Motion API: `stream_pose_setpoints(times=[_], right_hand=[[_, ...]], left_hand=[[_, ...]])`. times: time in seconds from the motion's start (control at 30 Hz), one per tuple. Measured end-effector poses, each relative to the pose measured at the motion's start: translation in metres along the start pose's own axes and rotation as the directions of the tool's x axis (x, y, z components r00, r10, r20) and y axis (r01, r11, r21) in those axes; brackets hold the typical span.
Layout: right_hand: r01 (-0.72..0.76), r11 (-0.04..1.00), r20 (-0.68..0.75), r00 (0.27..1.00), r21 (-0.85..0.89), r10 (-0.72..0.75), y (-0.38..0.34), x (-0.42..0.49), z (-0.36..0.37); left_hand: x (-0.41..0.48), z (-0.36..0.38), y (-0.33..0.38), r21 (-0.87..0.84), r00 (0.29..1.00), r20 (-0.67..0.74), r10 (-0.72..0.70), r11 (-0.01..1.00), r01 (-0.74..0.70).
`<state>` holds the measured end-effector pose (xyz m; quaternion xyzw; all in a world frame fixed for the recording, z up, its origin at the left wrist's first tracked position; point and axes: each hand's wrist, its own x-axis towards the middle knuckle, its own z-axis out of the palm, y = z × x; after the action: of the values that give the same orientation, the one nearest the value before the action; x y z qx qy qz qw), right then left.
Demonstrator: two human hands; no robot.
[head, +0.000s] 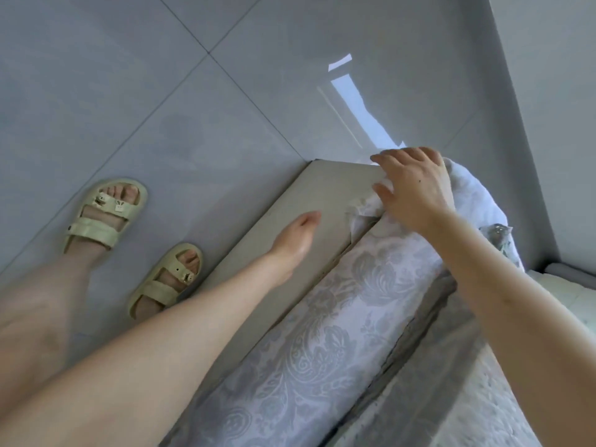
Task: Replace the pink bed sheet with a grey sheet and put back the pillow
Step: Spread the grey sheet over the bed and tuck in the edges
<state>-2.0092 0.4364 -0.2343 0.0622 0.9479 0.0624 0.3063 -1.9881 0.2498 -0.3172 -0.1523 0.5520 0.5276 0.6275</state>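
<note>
Right fingers (398,154) spread apart, laid over bunched white fabric (467,195) at the far corner of the mattress (338,301). The right hand (416,191) presses and isn't clamped, though the thumb side is hard to read. Left hand (296,233) is above the beige bed frame ledge (322,179), its fingers (311,217) straight and together, holding nothing. Grey sheet (429,311) is probably the dark strip along the mattress top edge, near right; it's too blurry to be sure. Step looks like tucking the far corner. To do it well: pin the bunch with the right hand, slide the flat left hand into the gap between mattress side and ledge, draw slack down, push fabric under, smooth the corner last. Sandals (106,214) on the tiled floor (161,91), left
</note>
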Motion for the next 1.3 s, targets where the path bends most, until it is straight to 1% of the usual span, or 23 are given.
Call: stream_pose_setpoints(times=[0.07,0.1,0.17,0.23,0.27,0.33,0.4,0.47,0.5,0.6,0.63,0.73,0.77,0.8,0.87,0.9,0.97,1.03,1.07,1.1,1.13,1.23,1.3], right_hand=[[0.018,0.998,0.238,0.971,-0.063,-0.003,0.021,0.025,-0.002],[0.021,0.998,0.333,0.943,-0.053,-0.002,0.025,0.033,-0.004],[-0.002,1.000,0.421,0.907,-0.012,0.007,0.030,0.038,-0.003],[-0.010,1.000,0.425,0.905,0.009,0.005,0.032,0.028,-0.004],[-0.005,1.000,0.425,0.905,0.013,0.000,0.032,0.020,-0.004],[0.000,1.000,0.438,0.899,0.023,-0.010,0.034,0.005,-0.005],[-0.007,1.000,0.451,0.892,0.011,0.002,0.034,0.000,-0.007],[-0.039,0.999,0.485,0.873,-0.018,0.043,0.034,0.006,-0.005],[-0.056,0.998,0.495,0.866,-0.043,0.070,0.034,0.011,-0.002],[-0.102,0.990,0.501,0.854,-0.101,0.139,0.034,0.028,0.010],[-0.113,0.986,0.505,0.848,-0.126,0.162,0.034,0.033,0.014],[-0.117,0.962,0.455,0.862,-0.245,0.221,0.032,0.039,0.026],[-0.130,0.950,0.425,0.871,-0.283,0.245,0.031,0.039,0.030],[-0.155,0.940,0.397,0.877,-0.304,0.272,0.030,0.038,0.034],[-0.200,0.934,0.360,0.882,-0.296,0.303,0.032,0.034,0.036],[-0.206,0.948,0.349,0.893,-0.242,0.284,0.033,0.031,0.034],[-0.201,0.979,0.303,0.932,-0.026,0.199,0.036,0.023,0.024],[-0.182,0.960,0.266,0.956,0.213,0.122,0.034,0.013,0.011],[-0.164,0.954,0.284,0.955,0.250,0.090,0.032,0.008,0.006],[-0.132,0.967,0.328,0.943,0.219,0.055,0.031,0.003,0.003],[-0.092,0.985,0.397,0.917,0.143,0.028,0.029,0.000,0.001],[0.029,0.996,0.564,0.826,-0.089,0.026,0.022,0.001,0.007],[0.133,0.975,0.631,0.776,-0.180,0.011,0.014,0.007,0.011]], left_hand=[[0.012,0.018,0.023,-0.045,0.998,0.041,0.043,0.998,-0.041],[0.018,0.026,0.032,-0.060,0.996,0.050,0.070,0.996,-0.067],[0.028,0.038,0.045,-0.088,0.990,0.069,0.123,0.989,-0.116],[0.026,0.047,0.049,-0.071,0.981,0.090,0.172,0.984,-0.166],[0.026,0.052,0.047,-0.023,0.976,0.099,0.195,0.981,-0.194],[0.019,0.059,0.040,0.145,0.960,0.137,0.246,0.953,-0.265],[0.010,0.064,0.034,0.318,0.934,0.152,0.323,0.879,-0.355],[0.004,0.069,0.033,0.392,0.926,0.142,0.349,0.839,-0.376],[0.004,0.070,0.036,0.389,0.939,0.131,0.318,0.854,-0.344],[0.010,0.071,0.047,0.269,0.985,0.104,0.136,0.950,-0.159],[0.010,0.070,0.050,0.235,0.987,0.089,0.136,0.960,-0.154],[0.005,0.069,0.055,0.249,0.939,0.013,0.344,0.908,-0.336],[0.004,0.070,0.052,0.260,0.924,-0.017,0.383,0.894,-0.366],[0.006,0.070,0.048,0.254,0.934,-0.020,0.357,0.905,-0.340],[0.014,0.071,0.038,0.193,0.982,0.074,0.172,0.964,-0.183],[0.019,0.071,0.034,0.167,0.988,0.135,0.076,0.981,-0.098],[0.025,0.070,0.035,0.144,0.970,0.230,-0.079,0.989,0.046],[0.027,0.071,0.040,0.081,0.939,0.305,-0.160,0.987,0.142],[0.028,0.072,0.041,0.033,0.926,0.331,-0.181,0.983,0.180],[0.028,0.073,0.045,-0.001,0.918,0.348,-0.190,0.979,0.203],[0.028,0.073,0.048,-0.024,0.912,0.364,-0.188,0.977,0.211],[0.027,0.069,0.053,-0.033,0.896,0.397,-0.200,0.972,0.232],[0.029,0.066,0.052,-0.083,0.922,0.336,-0.193,0.969,0.233]])
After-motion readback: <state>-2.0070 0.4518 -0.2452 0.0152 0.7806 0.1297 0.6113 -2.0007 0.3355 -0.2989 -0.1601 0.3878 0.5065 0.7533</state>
